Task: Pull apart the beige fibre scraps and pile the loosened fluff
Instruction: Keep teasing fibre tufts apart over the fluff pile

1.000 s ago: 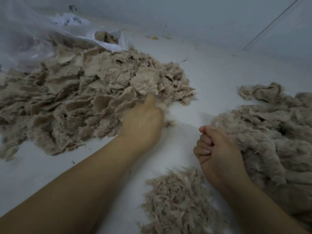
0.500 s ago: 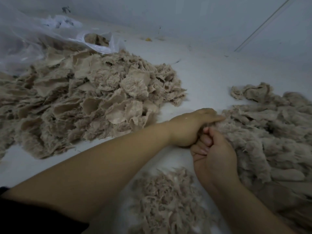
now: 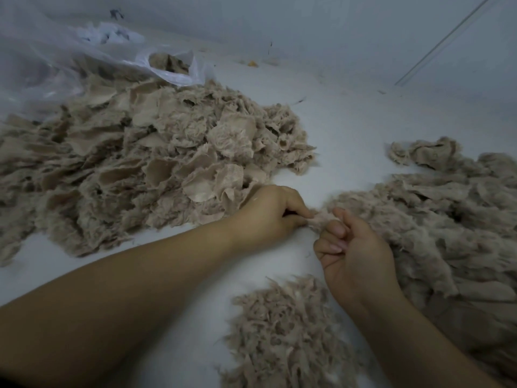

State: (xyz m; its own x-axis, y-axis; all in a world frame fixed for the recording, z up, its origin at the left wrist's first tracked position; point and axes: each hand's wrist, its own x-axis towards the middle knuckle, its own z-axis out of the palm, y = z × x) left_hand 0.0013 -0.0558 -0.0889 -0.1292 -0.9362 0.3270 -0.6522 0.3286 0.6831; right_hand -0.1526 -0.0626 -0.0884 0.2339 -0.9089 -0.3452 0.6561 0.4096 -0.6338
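A small beige tuft (image 3: 321,219) is pinched between the left hand (image 3: 272,212) and, apparently, the thumb and forefinger of the right hand (image 3: 354,252), though that contact is blurred. Unpicked scraps (image 3: 140,169) are heaped at ten o'clock, loosened fluff (image 3: 288,331) at six. A weak pinch could let the tuft slip unseparated.

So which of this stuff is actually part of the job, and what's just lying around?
Part of the job:
- scrap heap
- fibre tuft, pinched between left hand and right hand
- loosened fluff pile, on the right
- small shredded pile, near the person

Just lying about:
- plastic bag, with some scraps inside
- yellow crumb by the wall
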